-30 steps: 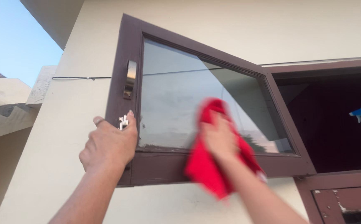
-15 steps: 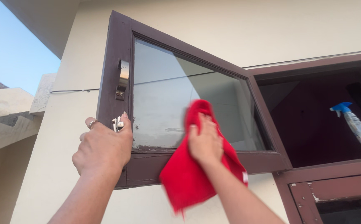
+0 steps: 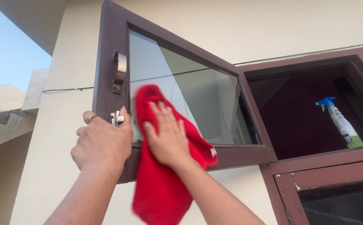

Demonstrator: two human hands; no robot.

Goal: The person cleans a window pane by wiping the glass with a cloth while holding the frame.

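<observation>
Reaching up from below, we have both arms raised toward an open window sash. Nearest to us hangs the tail of the red cloth [image 3: 160, 196], drooping past the sash's bottom rail. Our right hand [image 3: 167, 139] lies flat on that cloth, fingers spread and only slightly curled, pressing it against the lower left corner of the glass pane [image 3: 190, 98] rather than pinching it. Our left hand [image 3: 102, 143] is just to the left of it, fingers wrapped closed around the outer stile of the brown wooden frame [image 3: 108, 62] near a small metal latch [image 3: 117, 118] (a ring shows on one finger).

What matters here is the layout: the pane runs long from left to right, and nearly all of its bare glass lies to the right of and above the right hand's fingertips, while the left hand sits at the frame's edge, off the glass. The right hand is clearly the one nearer to the glass.

Higher on the stile sits a metal handle [image 3: 119, 71]. Farther right, inside the dark window opening [image 3: 298, 116], a spray bottle [image 3: 340, 123] with a blue trigger head stands tilted on the sill, well apart from both hands. Beyond is the cream wall [image 3: 252, 25].
</observation>
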